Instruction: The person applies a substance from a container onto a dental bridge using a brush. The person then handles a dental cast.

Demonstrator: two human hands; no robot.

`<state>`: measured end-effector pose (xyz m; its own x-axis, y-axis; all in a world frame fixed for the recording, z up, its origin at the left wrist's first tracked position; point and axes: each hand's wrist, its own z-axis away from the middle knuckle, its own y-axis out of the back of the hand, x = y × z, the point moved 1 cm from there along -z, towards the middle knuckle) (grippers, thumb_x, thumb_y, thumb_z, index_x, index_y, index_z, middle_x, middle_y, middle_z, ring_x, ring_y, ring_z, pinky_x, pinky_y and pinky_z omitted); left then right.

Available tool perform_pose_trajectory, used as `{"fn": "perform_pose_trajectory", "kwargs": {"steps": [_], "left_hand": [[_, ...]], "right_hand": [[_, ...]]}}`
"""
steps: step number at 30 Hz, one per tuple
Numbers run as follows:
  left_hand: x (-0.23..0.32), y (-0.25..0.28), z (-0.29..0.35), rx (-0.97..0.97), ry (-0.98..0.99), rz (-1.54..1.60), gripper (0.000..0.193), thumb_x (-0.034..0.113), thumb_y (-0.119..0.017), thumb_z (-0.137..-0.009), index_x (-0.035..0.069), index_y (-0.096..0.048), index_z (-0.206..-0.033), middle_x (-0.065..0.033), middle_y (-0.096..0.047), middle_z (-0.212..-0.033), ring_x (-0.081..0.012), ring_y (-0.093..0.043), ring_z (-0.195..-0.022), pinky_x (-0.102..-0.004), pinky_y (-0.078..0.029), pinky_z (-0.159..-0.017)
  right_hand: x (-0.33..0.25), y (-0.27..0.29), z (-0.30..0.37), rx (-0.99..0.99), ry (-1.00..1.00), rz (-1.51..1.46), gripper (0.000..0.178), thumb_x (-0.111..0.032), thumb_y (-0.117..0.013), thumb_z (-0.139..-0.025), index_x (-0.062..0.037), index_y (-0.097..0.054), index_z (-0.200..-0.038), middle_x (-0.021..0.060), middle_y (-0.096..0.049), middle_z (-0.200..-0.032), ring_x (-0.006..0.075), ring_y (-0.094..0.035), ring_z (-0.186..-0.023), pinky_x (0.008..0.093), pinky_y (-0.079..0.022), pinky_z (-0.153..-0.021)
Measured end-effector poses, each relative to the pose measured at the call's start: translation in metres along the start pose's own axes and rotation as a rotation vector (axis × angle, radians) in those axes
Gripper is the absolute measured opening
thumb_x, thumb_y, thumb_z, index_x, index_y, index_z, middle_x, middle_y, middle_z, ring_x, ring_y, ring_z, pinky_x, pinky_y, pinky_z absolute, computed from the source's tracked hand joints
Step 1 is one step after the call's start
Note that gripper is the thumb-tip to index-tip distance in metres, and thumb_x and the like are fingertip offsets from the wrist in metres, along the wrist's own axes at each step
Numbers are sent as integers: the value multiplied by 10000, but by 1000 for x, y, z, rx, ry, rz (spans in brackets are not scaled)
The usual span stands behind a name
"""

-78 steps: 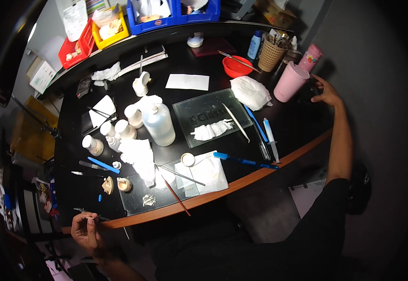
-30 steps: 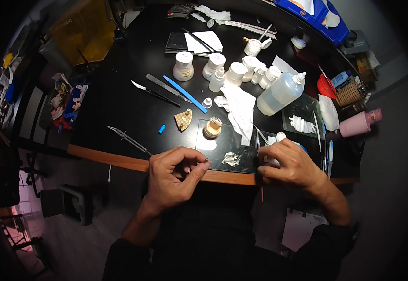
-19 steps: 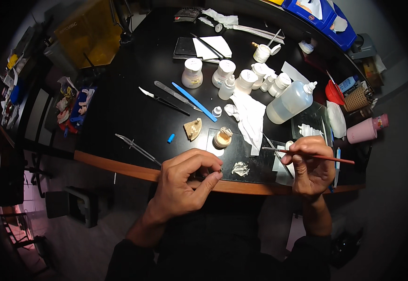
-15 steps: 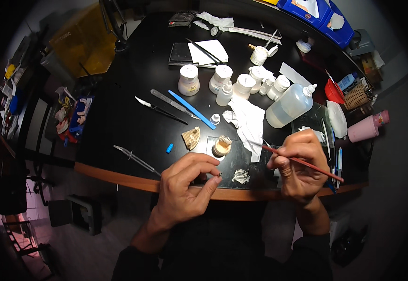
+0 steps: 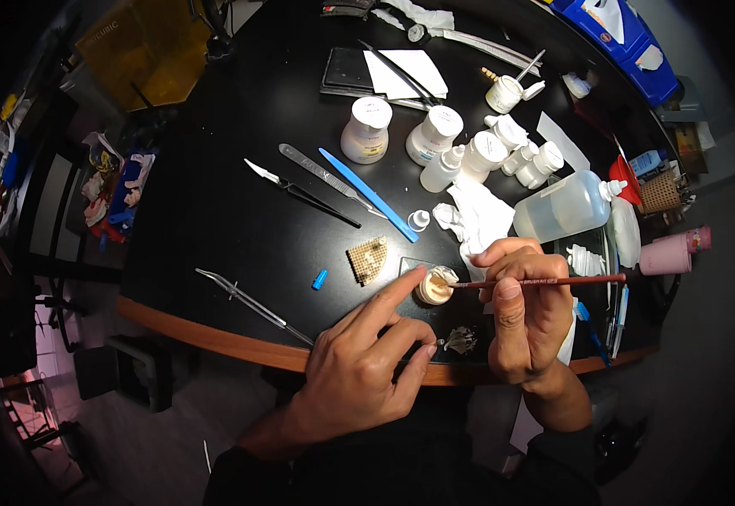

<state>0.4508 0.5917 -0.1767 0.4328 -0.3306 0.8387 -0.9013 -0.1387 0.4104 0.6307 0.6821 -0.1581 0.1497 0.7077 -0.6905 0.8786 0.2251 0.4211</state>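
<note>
Your right hand pinches the brush, tip at the open jar. Your left hand pinches a tiny piece, index finger extended at the jar.

Near the front edge of the black flat surface, small round cream-coloured jar, with the tip of thin red-brown brush at its mouth. Left of it, beige wedge-shaped gridded block, then small blue cylindrical cap. Behind to the right, crumpled white tissue, then translucent plastic bottle. Far behind, partly on flat black box, rectangular white paper.
</note>
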Motion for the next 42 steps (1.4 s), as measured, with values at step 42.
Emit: {"fn": "perform_pose_trajectory", "kwargs": {"steps": [42], "left_hand": [[-4,-10,11,76,-63,-178,207,15,-807,-681,41,-699,-856,-113,-658,-1132,-144,-505,-614,-286,-451,-582]], "right_hand": [[-3,-7,6,-71,-39,-107,123,-12,-661,-956,29,-547,-976,98,-581,-739,256,-635,-780,326,-489,-623]]}}
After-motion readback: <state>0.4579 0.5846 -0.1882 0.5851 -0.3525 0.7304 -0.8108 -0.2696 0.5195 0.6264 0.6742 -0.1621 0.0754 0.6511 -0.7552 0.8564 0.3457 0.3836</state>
